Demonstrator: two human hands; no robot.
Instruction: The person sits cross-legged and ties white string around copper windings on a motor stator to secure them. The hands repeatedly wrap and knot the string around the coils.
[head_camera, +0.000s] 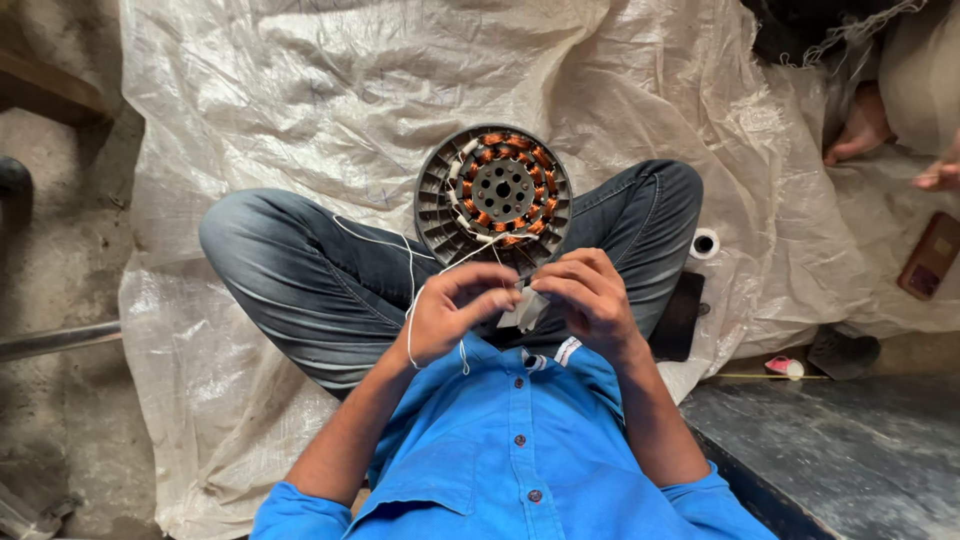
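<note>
I wear a bright blue buttoned shirt (520, 470), its sleeves rolled to the elbows; my jeans (320, 270) are faded grey-blue. My forearms are bare.

Round motor stator (493, 196): grey ribbed metal ring, copper-orange coils wound in circle around grey hub with holes. Rests tilted on crossed legs, face toward camera, just above hands. White thread (410, 282): thin, runs from lower edge of coils down in loop over left thigh, into left hand (455, 312), loose end hanging below it. Small white paper strip (524, 310): folded, pinched between left hand fingertips and right hand (592, 298), just below stator.
</note>
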